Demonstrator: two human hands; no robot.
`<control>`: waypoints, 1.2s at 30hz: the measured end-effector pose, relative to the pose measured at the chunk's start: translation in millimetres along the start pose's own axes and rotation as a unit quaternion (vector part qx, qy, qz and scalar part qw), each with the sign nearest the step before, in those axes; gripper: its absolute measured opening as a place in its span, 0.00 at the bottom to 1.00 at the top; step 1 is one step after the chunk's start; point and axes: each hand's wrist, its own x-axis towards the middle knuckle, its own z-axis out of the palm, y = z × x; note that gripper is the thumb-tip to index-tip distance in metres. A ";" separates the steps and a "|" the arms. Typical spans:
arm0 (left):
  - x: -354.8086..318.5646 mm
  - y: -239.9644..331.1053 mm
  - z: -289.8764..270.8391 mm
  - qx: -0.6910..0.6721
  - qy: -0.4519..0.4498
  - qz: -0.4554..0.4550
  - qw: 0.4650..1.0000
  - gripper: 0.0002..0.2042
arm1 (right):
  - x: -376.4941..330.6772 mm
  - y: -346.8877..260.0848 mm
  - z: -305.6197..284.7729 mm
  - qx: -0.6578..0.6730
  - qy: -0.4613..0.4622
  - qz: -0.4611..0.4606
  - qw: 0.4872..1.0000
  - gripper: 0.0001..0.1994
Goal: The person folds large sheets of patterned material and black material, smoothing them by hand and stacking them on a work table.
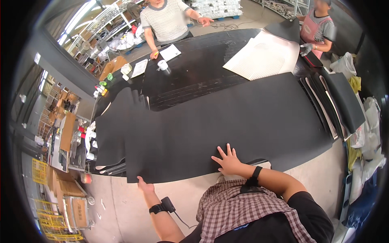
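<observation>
A large matte black sheet (227, 121), leather-like or rubbery, spreads across the table and overhangs its near side. My right hand (229, 162) rests palm down on it near the front edge, fingers spread. At the sheet's near left corner, my left hand (146, 186) pinches the edge; its thumb shows and the other fingers are hidden beneath. Under the sheet's left end lie more black pieces (109, 139), their ends fanned out.
Stacked black sheets (342, 101) hang over the table's right end. Pale patterned sheets (263, 56) lie at the far right beside a gloved person (318, 30). Opposite, another person (164, 22) stands by papers (170, 52) and a white roll (162, 65). Cartons (75, 210) stand on the floor at left.
</observation>
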 end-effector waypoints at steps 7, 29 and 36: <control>-99.4 -10.3 147.0 0.308 -0.197 0.253 0.896 0.17 | -68.1 35.9 -15.8 0.316 0.117 -0.051 0.940 0.13; -213.8 -223.6 175.4 0.671 -0.563 0.320 0.362 0.24 | -263.0 111.8 57.6 0.517 0.236 0.343 0.748 0.10; -178.5 -219.9 136.1 0.759 -0.510 0.387 0.121 0.24 | -305.9 147.1 54.0 0.483 0.272 0.378 0.741 0.10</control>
